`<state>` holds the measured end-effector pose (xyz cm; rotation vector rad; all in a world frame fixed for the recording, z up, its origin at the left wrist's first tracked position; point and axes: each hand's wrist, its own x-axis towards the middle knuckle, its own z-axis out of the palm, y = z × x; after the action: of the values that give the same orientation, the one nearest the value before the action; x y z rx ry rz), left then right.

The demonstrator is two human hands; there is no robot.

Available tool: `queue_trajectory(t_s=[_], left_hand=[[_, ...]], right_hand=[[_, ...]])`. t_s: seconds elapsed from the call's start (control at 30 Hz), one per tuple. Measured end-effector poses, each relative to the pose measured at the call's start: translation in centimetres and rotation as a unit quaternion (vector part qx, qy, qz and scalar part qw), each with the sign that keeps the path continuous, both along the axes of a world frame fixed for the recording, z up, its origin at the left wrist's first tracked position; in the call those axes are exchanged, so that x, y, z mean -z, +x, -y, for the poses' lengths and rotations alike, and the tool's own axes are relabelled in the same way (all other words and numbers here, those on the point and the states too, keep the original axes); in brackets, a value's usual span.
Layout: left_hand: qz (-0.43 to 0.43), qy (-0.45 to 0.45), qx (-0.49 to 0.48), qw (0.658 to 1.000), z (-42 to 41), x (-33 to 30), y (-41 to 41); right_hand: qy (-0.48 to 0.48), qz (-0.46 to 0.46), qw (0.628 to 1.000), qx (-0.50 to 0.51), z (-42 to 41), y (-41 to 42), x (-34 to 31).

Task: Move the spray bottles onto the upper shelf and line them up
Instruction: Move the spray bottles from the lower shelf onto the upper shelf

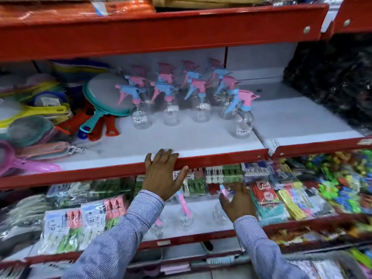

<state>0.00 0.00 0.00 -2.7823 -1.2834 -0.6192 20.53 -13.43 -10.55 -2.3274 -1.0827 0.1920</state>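
Several clear spray bottles (171, 101) with pink and blue trigger heads stand in rows on the upper shelf (201, 143); one bottle (242, 117) stands apart at the right front. On the lower shelf (203, 224) a few more clear bottles stand, one (185, 214) in the middle and one (218, 212) by my right hand. My left hand (162, 174) lies flat on the upper shelf's red front edge, fingers apart, empty. My right hand (237, 200) reaches into the lower shelf with fingers spread around a bottle's pink trigger, not clearly gripping it.
Colourful plastic strainers and paddles (60, 117) crowd the upper shelf's left side. Packs of clothes pegs (84, 222) and other packaged goods (291, 196) flank the lower bottles. A red shelf (161, 31) overhangs above. Dark bagged goods (332, 77) sit at the right.
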Motion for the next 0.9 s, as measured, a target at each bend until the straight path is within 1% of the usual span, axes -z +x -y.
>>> queue_trajectory(t_s=[0.07, 0.13, 0.2, 0.3, 0.43, 0.57, 0.67, 0.73, 0.83, 0.9], left_hand=[[0.013, 0.008, -0.002, 1.000, 0.1, -0.1, 0.1], [0.013, 0.014, 0.000, 1.000, 0.1, 0.0, -0.1], [0.013, 0.010, 0.005, 1.000, 0.2, 0.0, -0.2], [0.014, 0.005, 0.018, 1.000, 0.0, -0.2, -0.5], [0.031, -0.021, 0.043, 0.998, -0.7, -0.9, -1.5], [0.056, -0.027, 0.066, 0.996, -0.9, -1.0, -2.9], [0.061, -0.026, 0.063, 0.996, -0.8, -0.8, -3.1], [0.071, -0.027, 0.061, 0.995, -0.6, -0.7, -3.0], [0.090, -0.021, 0.061, 0.994, -0.5, -0.7, -2.9], [0.092, -0.017, 0.061, 0.994, -0.4, -0.7, -2.9]], right_hand=[[-0.103, -0.037, 0.993, 0.039, -0.6, -0.1, 1.0], [-0.163, -0.075, 0.983, 0.037, -1.1, -0.1, 1.9], [-0.181, -0.102, 0.978, 0.024, -1.4, -0.2, 2.4], [-0.162, -0.101, 0.981, 0.020, -1.6, -0.1, 2.3], [-0.107, -0.098, 0.989, -0.008, -0.7, -0.6, -1.5], [-0.019, -0.085, 0.996, -0.032, 1.2, -0.9, -8.3], [0.063, -0.049, 0.995, -0.054, 3.1, -1.5, -13.9], [0.136, -0.040, 0.987, -0.071, 4.3, -2.3, -17.5], [0.259, -0.061, 0.961, -0.079, 3.8, -3.3, -21.7], [0.294, -0.071, 0.950, -0.079, 1.9, -3.5, -23.5]])
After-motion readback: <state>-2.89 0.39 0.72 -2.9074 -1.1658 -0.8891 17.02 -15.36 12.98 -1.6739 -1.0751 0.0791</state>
